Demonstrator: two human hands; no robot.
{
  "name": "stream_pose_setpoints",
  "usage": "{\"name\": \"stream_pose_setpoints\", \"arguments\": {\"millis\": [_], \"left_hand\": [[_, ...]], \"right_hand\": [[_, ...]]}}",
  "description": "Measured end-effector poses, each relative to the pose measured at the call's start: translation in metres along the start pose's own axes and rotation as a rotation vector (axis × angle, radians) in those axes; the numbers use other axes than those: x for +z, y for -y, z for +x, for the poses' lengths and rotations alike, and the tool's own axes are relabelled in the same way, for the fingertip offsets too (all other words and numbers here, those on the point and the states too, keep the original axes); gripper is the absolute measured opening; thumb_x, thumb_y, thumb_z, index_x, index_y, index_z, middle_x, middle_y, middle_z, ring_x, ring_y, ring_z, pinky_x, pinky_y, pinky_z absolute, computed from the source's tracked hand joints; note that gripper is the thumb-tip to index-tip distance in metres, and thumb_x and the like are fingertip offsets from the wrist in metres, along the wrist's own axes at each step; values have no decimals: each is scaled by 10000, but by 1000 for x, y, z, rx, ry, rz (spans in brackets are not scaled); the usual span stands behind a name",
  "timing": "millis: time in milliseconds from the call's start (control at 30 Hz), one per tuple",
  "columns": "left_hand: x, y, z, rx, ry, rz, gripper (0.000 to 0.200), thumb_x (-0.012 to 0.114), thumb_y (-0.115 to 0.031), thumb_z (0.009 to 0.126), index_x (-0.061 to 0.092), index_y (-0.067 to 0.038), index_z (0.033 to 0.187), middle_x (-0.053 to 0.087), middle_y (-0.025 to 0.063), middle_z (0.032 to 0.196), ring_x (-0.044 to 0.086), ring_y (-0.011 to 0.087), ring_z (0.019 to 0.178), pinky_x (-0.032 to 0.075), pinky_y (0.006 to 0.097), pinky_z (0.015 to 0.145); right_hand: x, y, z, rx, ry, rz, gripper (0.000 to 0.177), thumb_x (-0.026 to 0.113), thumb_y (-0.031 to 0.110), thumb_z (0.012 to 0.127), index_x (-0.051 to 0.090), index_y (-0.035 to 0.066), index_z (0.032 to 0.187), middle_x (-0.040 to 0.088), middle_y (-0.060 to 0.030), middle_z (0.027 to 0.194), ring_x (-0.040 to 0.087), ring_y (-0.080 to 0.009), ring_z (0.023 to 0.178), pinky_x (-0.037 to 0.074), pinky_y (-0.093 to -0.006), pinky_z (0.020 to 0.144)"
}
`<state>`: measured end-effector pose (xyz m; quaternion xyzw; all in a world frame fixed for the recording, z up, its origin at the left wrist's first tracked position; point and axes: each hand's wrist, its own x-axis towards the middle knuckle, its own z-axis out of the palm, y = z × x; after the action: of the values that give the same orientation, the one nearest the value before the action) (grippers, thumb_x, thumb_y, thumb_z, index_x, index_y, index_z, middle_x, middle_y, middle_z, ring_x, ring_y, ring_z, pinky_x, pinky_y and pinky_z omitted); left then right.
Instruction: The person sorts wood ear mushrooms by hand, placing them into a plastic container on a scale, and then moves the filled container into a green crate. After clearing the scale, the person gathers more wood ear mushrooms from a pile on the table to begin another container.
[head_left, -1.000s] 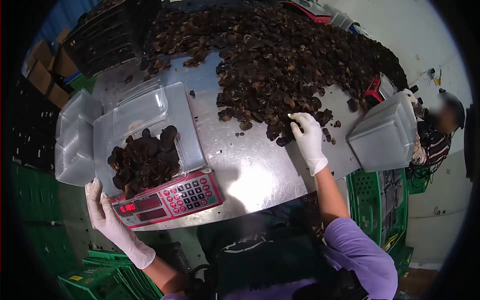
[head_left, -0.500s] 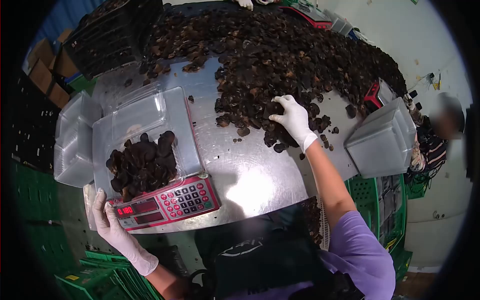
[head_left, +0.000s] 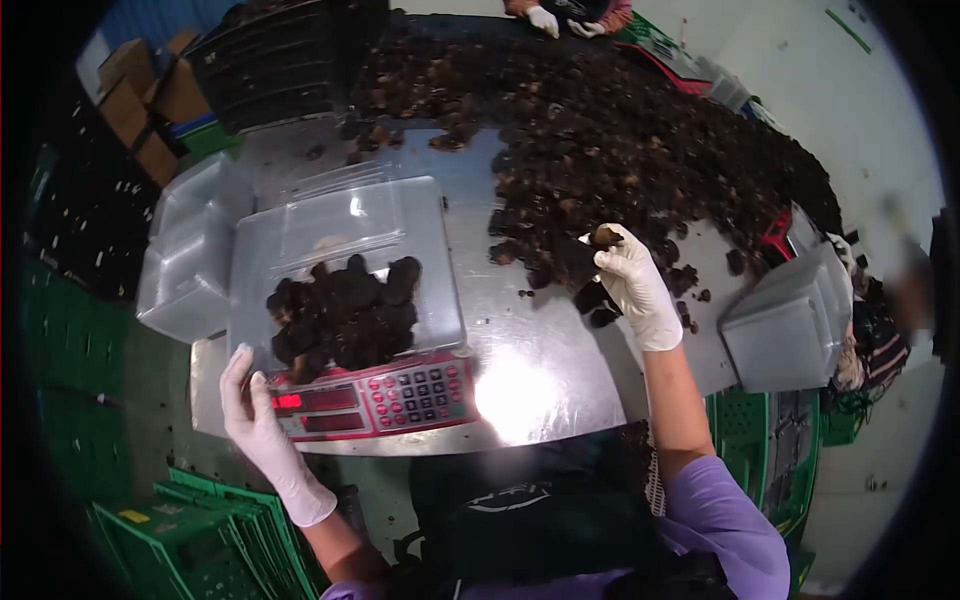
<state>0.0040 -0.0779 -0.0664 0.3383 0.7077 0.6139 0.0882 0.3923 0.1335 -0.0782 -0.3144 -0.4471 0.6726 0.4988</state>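
Note:
A clear plastic clamshell box [head_left: 300,240] lies open on a red-faced weighing scale [head_left: 380,398], partly filled with dark dried mushrooms [head_left: 345,315]. My left hand [head_left: 252,415], in a white glove, rests flat against the scale's left front corner, fingers spread. My right hand [head_left: 630,280], also gloved, is lifted just above the near edge of the big mushroom heap [head_left: 640,140] with a few dark mushroom pieces [head_left: 592,255] pinched in its fingers.
A stack of empty clear boxes [head_left: 185,245] stands left of the scale. Another stack [head_left: 790,325] sits at the table's right edge beside a second red scale [head_left: 780,235]. Co-workers' gloved hands [head_left: 560,20] work at the far side. Green crates [head_left: 190,540] stand below.
My right hand has closed on mushrooms from the heap and lifted them toward me. My left hand stays at the scale's corner. The camera view has shifted.

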Motion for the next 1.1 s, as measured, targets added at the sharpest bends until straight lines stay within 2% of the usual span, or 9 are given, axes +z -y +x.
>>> {"name": "stream_pose_setpoints", "arguments": {"millis": [200,267,400,467,533,700,767,1000,1100], "left_hand": [[-4,-15,21,201,-13,72,281,543,53,879,644,-4,1135,609,105,1224,563,212,1155,433,321,998],[-4,-27,28,187,20,42,277,558,49,869,648,-1,1127,609,110,1222,568,218,1150,438,330,998],[2,-37,47,241,91,103,283,596,24,858,645,-6,1135,611,114,1207,562,221,1154,429,339,996],[8,-43,54,212,134,91,286,617,11,853,641,-8,1137,610,112,1210,562,221,1155,428,341,997],[13,-46,57,279,169,150,309,657,-25,836,632,-12,1144,602,125,1223,558,250,1173,419,355,1016],[31,-59,44,471,248,269,406,718,-122,805,614,-16,1183,572,164,1254,524,316,1200,402,394,1038],[37,-57,39,537,275,310,444,732,-149,793,608,-15,1197,563,174,1257,517,328,1193,401,403,1034],[40,-47,58,504,223,274,379,675,-109,846,598,3,1200,578,187,1244,540,330,1188,402,398,1035],[43,-25,88,214,229,100,461,621,-149,912,516,51,1315,567,190,1299,544,284,1213,415,374,1027]], "right_hand": [[113,30,13,41,284,129,316,706,-41,773,589,17,1060,636,-86,1055,618,-161,982,504,-279,886],[156,37,15,-6,332,-118,314,676,-59,777,588,11,1070,637,-84,1051,612,-152,998,491,-271,902],[212,16,25,-11,551,-481,288,691,12,778,618,19,1057,612,-43,954,601,-124,837,488,-277,755],[226,0,24,-223,602,-832,364,738,97,741,627,40,1083,593,-78,936,611,-198,787,488,-329,728],[229,-6,18,-412,599,-1073,487,774,159,702,609,69,1151,589,-112,1092,621,-302,869,504,-399,804],[216,17,-6,-382,483,-989,639,786,156,686,549,96,1277,547,-104,1206,618,-246,910,519,-359,825],[202,19,-9,-403,407,-944,595,772,136,705,565,78,1260,553,-93,1199,609,-206,885,521,-321,814],[155,7,-12,-329,250,-911,443,729,88,753,623,64,1182,577,-92,1182,615,-196,924,515,-304,835],[151,-1,-13,-429,223,-1004,421,724,141,771,630,62,1174,591,-113,1184,595,-255,1040,484,-346,905]]}}
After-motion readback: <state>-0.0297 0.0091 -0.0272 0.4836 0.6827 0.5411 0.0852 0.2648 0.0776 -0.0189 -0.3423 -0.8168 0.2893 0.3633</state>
